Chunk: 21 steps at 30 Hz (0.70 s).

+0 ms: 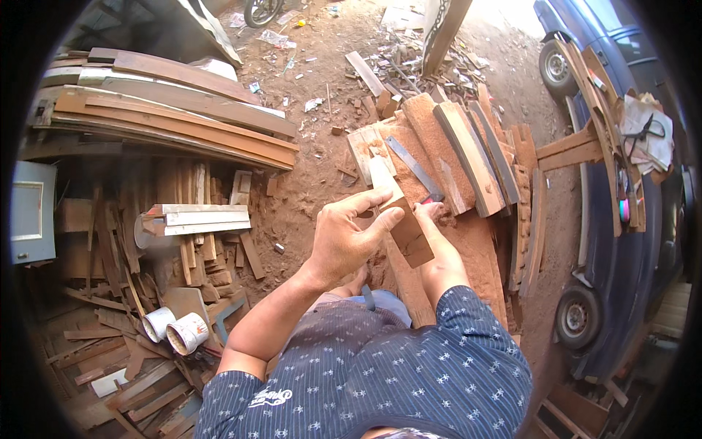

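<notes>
My left hand (347,230) is closed on a short wooden board (406,227), its thumb and fingers pinching the board's left edge. The board is tilted, with its pale end pointing away from me. Just right of it, my right hand (431,211) is partly hidden behind the board. Its fingers appear wrapped round the red-and-black handle (433,198) of a tool with a long, flat grey metal blade (411,165). That blade lies over the sawdust-covered wood, slanting away to the left. Which kind of tool it is, I cannot tell.
Sawdust-covered timbers (468,157) lie ahead and to the right. Long planks (175,110) are stacked at the left, above offcuts and two white buckets (187,334). A blue vehicle (614,293) stands at the right, beside a wooden frame (570,146). Wood scraps litter the dirt ground.
</notes>
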Each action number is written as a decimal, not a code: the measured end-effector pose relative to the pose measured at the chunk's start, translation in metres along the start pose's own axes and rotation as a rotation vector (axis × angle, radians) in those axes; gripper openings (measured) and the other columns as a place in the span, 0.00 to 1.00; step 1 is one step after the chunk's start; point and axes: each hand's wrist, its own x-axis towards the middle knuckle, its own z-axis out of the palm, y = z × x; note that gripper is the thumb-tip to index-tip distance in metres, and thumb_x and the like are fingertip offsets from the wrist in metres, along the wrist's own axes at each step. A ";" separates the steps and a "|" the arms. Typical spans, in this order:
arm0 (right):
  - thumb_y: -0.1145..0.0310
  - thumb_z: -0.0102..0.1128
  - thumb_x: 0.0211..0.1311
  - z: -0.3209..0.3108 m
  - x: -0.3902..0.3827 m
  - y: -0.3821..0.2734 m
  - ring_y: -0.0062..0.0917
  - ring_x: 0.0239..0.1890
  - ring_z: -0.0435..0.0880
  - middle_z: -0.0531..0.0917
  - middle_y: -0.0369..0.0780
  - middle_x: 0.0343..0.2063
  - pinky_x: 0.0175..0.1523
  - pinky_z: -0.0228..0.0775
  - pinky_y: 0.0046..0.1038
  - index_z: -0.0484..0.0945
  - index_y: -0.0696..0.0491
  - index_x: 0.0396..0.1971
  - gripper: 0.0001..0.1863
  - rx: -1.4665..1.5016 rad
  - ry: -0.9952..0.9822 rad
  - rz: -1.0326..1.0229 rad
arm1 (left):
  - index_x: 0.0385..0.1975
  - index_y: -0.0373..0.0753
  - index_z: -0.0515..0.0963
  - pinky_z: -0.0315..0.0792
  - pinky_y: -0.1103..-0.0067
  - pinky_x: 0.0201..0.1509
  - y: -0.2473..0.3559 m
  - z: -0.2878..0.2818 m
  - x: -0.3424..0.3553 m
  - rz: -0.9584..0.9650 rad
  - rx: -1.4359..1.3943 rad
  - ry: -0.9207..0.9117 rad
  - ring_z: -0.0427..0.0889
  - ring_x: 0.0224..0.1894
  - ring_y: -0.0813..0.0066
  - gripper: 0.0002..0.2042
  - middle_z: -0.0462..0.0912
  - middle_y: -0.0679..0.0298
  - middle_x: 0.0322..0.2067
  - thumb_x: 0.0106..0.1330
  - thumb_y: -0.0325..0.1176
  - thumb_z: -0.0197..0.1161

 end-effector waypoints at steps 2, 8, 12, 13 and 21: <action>0.62 0.77 0.52 0.004 0.004 -0.006 0.26 0.26 0.80 0.84 0.37 0.30 0.29 0.73 0.30 0.81 0.52 0.31 0.14 0.012 -0.016 0.045 | 0.50 0.29 0.83 0.80 0.76 0.51 -0.001 -0.005 0.001 -0.019 -0.034 -0.005 0.88 0.46 0.73 0.19 0.89 0.50 0.43 0.63 0.35 0.72; 0.63 0.76 0.56 -0.016 -0.011 -0.038 0.20 0.12 0.66 0.79 0.33 0.21 0.14 0.55 0.23 0.75 0.49 0.24 0.14 0.817 -0.591 0.429 | 0.68 0.23 0.60 0.75 0.77 0.57 -0.017 -0.023 -0.012 -0.204 -0.331 0.298 0.79 0.59 0.69 0.36 0.74 0.43 0.62 0.71 0.42 0.68; 0.69 0.72 0.61 -0.071 -0.069 -0.048 0.23 0.25 0.81 0.84 0.36 0.30 0.22 0.69 0.27 0.77 0.52 0.42 0.14 0.380 -0.314 -0.173 | 0.59 0.27 0.70 0.74 0.78 0.58 -0.040 -0.029 -0.028 -0.244 -0.303 0.367 0.80 0.51 0.74 0.27 0.80 0.57 0.48 0.69 0.39 0.69; 0.67 0.71 0.62 -0.086 -0.095 -0.056 0.23 0.20 0.79 0.84 0.36 0.26 0.19 0.68 0.26 0.78 0.54 0.38 0.11 0.257 -0.110 -0.419 | 0.59 0.27 0.70 0.74 0.77 0.58 -0.039 -0.034 -0.030 -0.247 -0.310 0.348 0.80 0.51 0.74 0.26 0.81 0.56 0.48 0.68 0.37 0.69; 0.67 0.68 0.65 -0.201 -0.199 -0.119 0.16 0.19 0.79 0.83 0.37 0.28 0.21 0.75 0.22 0.78 0.55 0.39 0.10 0.520 -0.717 -0.336 | 0.62 0.20 0.68 0.75 0.72 0.60 -0.040 -0.035 -0.039 -0.096 0.052 0.117 0.83 0.56 0.60 0.32 0.81 0.40 0.52 0.60 0.32 0.69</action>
